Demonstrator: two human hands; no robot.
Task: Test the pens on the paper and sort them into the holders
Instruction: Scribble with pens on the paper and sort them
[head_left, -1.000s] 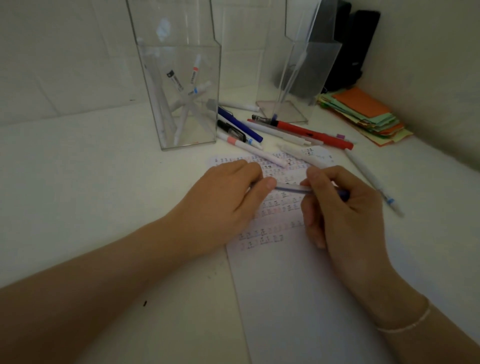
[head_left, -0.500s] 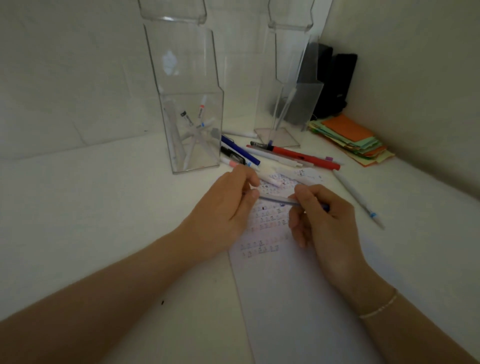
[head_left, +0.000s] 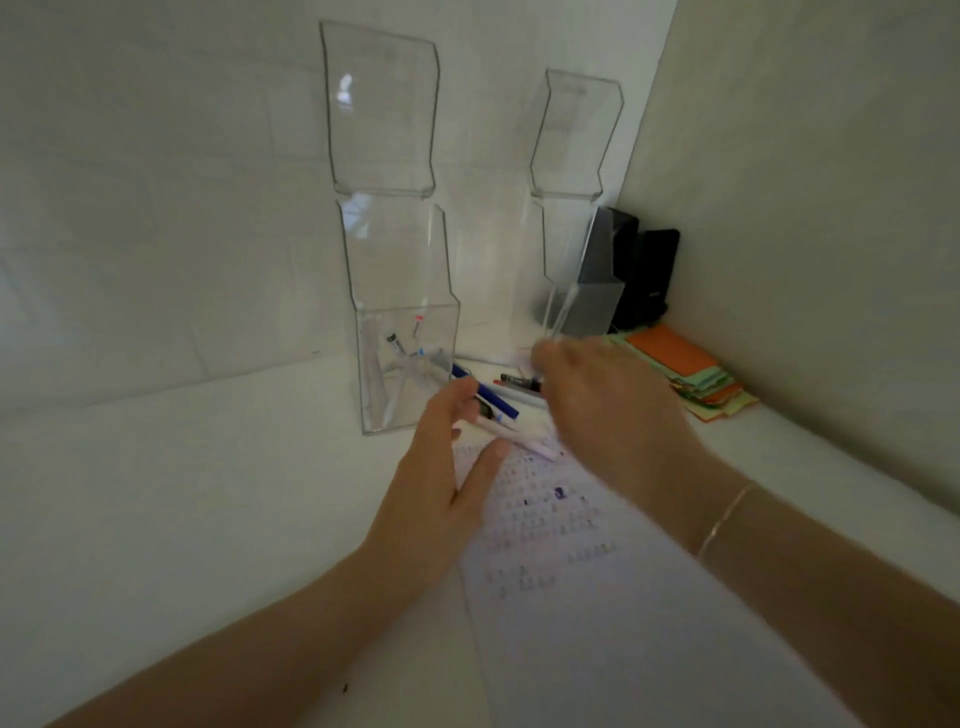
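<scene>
Your right hand has left the paper and reached, blurred, toward the right holder; your left hand has opened

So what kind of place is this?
Probably a desk corner in an office or study. There are clear holders with pens inside, a paper covered in pen scribbles, and a stack of coloured paper by the wall.

Glossy clear plastic holders, matt white table, thin paper.
</scene>
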